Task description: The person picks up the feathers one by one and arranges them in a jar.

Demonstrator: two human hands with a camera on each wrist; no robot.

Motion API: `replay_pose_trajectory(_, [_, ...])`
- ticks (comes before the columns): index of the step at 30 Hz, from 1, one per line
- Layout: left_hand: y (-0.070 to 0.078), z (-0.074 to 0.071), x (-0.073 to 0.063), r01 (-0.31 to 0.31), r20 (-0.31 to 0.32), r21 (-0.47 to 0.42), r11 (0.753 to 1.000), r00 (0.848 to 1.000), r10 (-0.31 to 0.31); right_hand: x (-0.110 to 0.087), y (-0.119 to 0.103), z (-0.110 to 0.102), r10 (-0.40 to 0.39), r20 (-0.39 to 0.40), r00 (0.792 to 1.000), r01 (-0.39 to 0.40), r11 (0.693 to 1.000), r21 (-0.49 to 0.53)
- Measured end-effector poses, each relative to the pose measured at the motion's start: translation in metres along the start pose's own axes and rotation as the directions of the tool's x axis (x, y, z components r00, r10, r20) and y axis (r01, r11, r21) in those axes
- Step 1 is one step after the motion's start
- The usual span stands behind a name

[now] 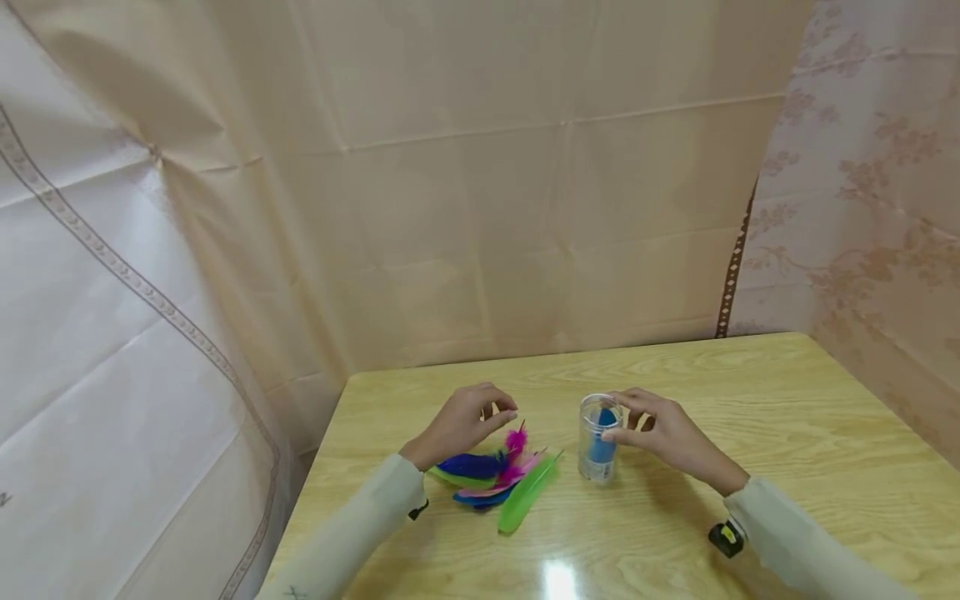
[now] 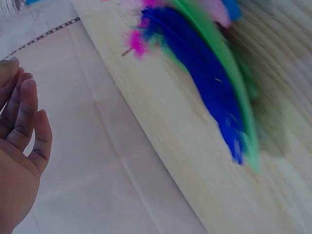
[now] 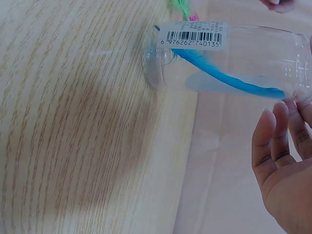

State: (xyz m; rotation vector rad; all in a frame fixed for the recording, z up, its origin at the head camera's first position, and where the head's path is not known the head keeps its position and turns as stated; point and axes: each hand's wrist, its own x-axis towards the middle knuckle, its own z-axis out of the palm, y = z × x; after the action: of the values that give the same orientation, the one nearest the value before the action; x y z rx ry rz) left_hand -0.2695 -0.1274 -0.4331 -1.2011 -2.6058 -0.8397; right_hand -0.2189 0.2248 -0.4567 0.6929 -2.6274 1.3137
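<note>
My right hand [image 1: 671, 433] grips a clear plastic jar [image 1: 591, 467] near its rim, thumb on the near side and fingers behind. Inside the upright jar stands one blue feather [image 3: 229, 82]. A barcode label [image 3: 192, 36] is stuck low on the jar's wall. My left hand [image 1: 468, 421] hovers over the pile of feathers, fingers loosely bent and thumb near the fingertips, with nothing seen between them. Below it lie a dark blue feather [image 2: 200, 73], a bright pink feather [image 1: 515, 442] and a light green feather [image 1: 527, 497], with pale pink and lighter blue feathers among them.
The wooden table [image 1: 750, 400] carries the feathers and the jar. Beige cloth [image 1: 525, 208] hangs behind its far edge, with patterned cloth [image 1: 885, 208] on the right and white cloth [image 1: 135, 400] on the left. Both wrists wear a dark strap-on device [image 1: 726, 539].
</note>
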Motion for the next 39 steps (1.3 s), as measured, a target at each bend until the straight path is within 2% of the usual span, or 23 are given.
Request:
replay_pose_trajectory(12, [-0.023,-0.009,-0.040,0.079,-0.012,-0.005,0.997,0.997,-0.080,0.002,0.001,0.000,0.012,0.004,1.000,-0.012,1.000,0.006])
replay_pose_trajectory(18, [-0.034,-0.010,-0.057,0.155,-0.022,-0.036,0.987,0.988,-0.155,0.002,0.000,-0.001,0.018,0.007,1.000,-0.018,1.000,-0.005])
replay_pose_trajectory(23, [-0.044,-0.010,-0.070,0.189,-0.038,-0.036,0.981,0.981,-0.191,0.001,0.001,0.000,0.020,-0.002,1.000,-0.020,1.000,-0.009])
replay_pose_trajectory(31, [-0.058,-0.015,-0.085,0.273,-0.062,-0.033,0.961,0.960,-0.275,0.001,-0.001,0.001,0.027,-0.003,1.000,-0.027,1.000,0.011])
replay_pose_trajectory(39, [-0.070,-0.017,-0.097,0.309,-0.058,-0.058,0.949,0.948,-0.312,0.001,-0.002,0.002,0.026,-0.006,1.000,-0.026,1.000,0.008])
